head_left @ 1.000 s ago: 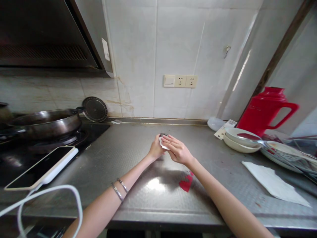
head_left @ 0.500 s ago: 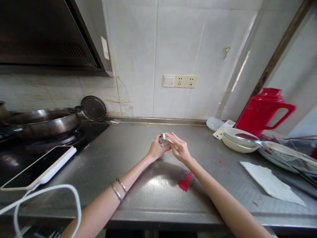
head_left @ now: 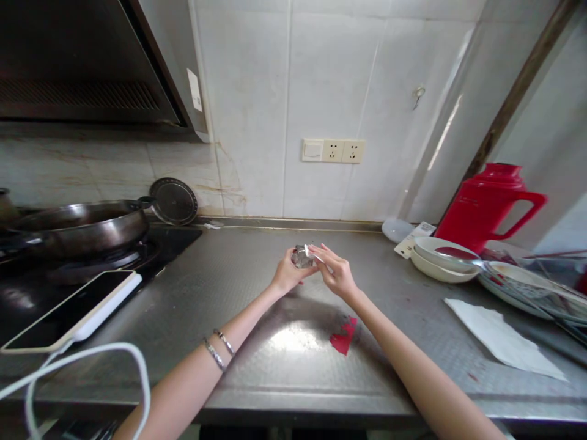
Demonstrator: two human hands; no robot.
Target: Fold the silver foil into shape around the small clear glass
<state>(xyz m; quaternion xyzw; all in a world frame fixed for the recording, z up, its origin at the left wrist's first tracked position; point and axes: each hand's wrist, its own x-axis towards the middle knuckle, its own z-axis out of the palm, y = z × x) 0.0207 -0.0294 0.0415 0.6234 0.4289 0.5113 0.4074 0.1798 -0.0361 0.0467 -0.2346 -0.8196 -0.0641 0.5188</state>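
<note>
Over the middle of the counter, my left hand (head_left: pixel 285 273) is closed around a small, clear, glass-like object (head_left: pixel 301 259). Its exact kind is hard to make out, since fingers cover part of it. My right hand (head_left: pixel 338 276) pinches a small piece of white tissue (head_left: pixel 308 250), which touches the rim of the clear object. Torn red paper scraps (head_left: pixel 343 337) lie on the steel counter (head_left: pixel 257 360), nearer to me and below the right wrist.
At left, a steel pan (head_left: pixel 92 223) sits on the stove, with a phone (head_left: pixel 73 311) and its white cable (head_left: pixel 137 366) in front. Stacked bowls (head_left: pixel 443 272), a red thermos (head_left: pixel 481 208) and a white paper sheet (head_left: pixel 502 336) are on the right.
The clear object has turned slightly in my left hand, and more of it shows. My right fingers with the tissue have shifted a little along its rim.
</note>
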